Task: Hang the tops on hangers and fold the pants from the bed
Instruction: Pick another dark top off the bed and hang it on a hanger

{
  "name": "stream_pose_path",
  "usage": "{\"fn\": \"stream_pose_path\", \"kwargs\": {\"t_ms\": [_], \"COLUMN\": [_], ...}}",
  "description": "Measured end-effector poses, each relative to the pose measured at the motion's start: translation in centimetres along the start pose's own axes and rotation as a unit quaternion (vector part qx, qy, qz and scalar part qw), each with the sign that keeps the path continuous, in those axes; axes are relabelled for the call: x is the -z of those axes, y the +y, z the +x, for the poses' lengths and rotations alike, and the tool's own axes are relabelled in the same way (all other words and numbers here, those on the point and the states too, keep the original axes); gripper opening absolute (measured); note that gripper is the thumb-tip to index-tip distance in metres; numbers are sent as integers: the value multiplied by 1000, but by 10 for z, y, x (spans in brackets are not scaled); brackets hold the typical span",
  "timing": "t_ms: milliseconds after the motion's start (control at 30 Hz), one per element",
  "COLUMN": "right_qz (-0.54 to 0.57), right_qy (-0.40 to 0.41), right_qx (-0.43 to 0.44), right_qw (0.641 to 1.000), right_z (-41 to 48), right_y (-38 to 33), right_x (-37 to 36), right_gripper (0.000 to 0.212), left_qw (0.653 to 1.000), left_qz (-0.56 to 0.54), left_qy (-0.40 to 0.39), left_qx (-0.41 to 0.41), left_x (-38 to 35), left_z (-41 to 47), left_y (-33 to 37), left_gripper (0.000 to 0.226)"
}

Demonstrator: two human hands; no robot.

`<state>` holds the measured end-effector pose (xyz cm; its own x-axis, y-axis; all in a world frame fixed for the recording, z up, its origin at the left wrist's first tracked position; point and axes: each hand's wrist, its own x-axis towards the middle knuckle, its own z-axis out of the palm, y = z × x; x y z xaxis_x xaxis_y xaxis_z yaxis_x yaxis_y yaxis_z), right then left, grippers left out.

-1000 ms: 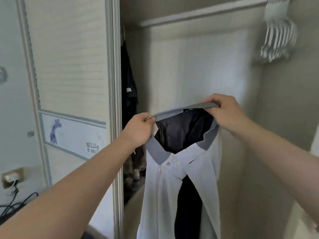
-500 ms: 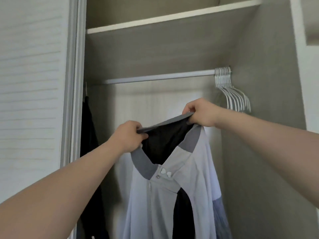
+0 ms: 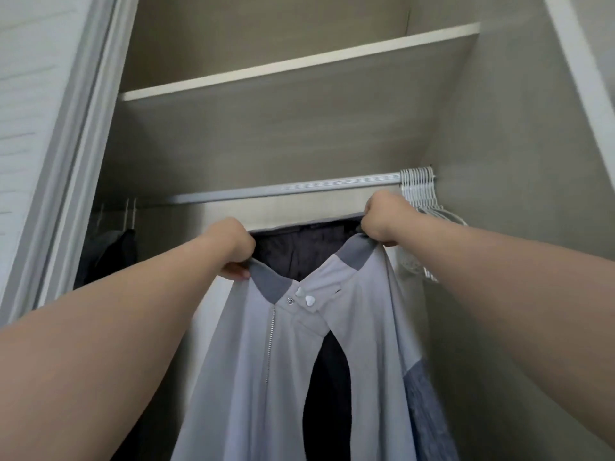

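A pale grey top [image 3: 376, 344] is held up by its collar inside a wardrobe, just below the rail [image 3: 286, 191]. The collar's left end is gripped by the curled left hand [image 3: 229, 244] and its right end by the curled right hand [image 3: 386, 217]. Most fingers are hidden behind knuckles and cloth. The hem is cut off at the lower edge. White hangers [image 3: 421, 191] are bunched at the rail's right end, partly covered by the right hand. A dark garment [image 3: 113, 251], hung at the left, is hard to make out in shadow.
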<state>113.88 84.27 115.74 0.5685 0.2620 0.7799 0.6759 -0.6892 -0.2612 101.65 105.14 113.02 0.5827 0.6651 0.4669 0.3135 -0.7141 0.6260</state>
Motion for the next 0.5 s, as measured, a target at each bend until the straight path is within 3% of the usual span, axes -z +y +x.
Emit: {"fn": "stream_pose_path", "kwargs": {"t_ms": [100, 267, 333, 400, 500], "right_qz": [1, -62, -152, -305, -449], "right_qy": [-34, -57, -7, 81, 82], "right_qx": [8, 109, 138, 129, 22], "right_qw": [999, 990, 979, 940, 889], "right_z": [13, 23, 24, 26, 26], "right_y": [4, 3, 7, 16, 36], "right_x": [-4, -5, 0, 5, 11], "right_gripper": [15, 14, 17, 26, 40], "left_qw": [993, 970, 963, 955, 953], "left_qz": [-119, -240, -261, -286, -286], "left_qy": [-3, 18, 3, -19, -18], "left_qx": [5, -44, -67, -78, -98], "left_x": [-12, -30, -39, -48, -54], "left_z": [13, 30, 34, 37, 44], "left_y": [20, 51, 63, 70, 74], "left_gripper": [36, 23, 16, 13, 12]}}
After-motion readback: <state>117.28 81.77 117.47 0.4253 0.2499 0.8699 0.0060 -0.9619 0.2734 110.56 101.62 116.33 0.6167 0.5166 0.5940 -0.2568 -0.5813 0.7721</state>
